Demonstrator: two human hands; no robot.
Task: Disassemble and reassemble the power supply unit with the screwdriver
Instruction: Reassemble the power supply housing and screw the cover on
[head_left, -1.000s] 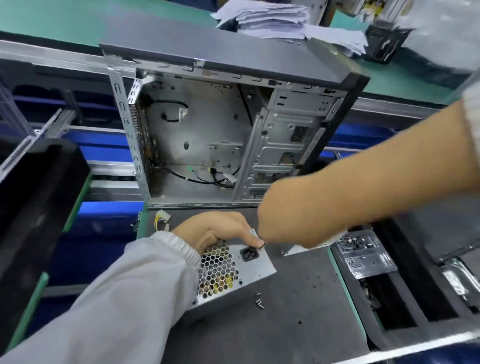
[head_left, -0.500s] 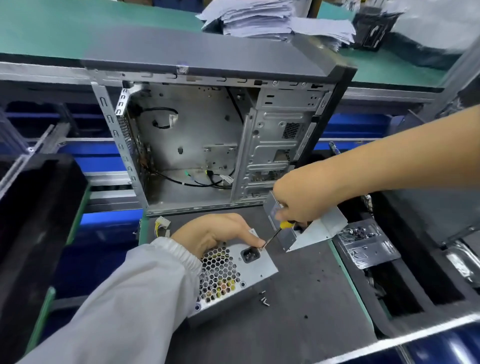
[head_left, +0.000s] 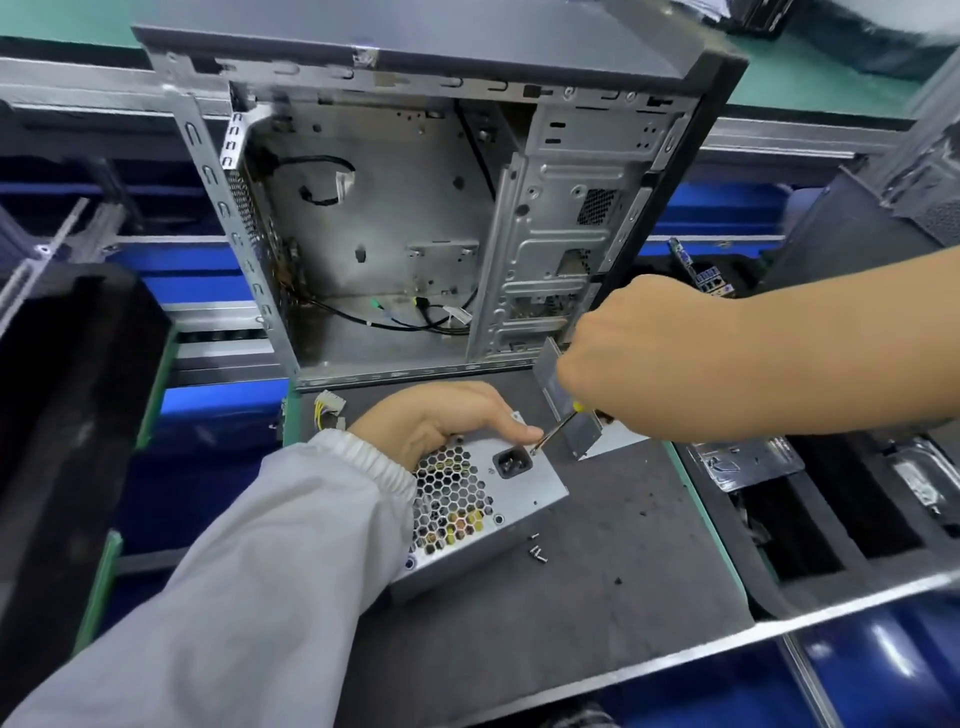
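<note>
Silver metal box, the power supply (head_left: 467, 499), is out of the case (head_left: 415, 208) and lies on the worktop (head_left: 597, 545), held by the left hand (head_left: 441, 421). The screwdriver (head_left: 558, 428) is gripped by the right hand (head_left: 628, 364), tip at a corner screw. Three screws (head_left: 537, 551) are already out; more are left, then rebuilding.

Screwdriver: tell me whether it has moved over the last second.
Yes. The screwdriver, hidden earlier, now reaches leftward to the power supply unit corner beside its socket.
</note>
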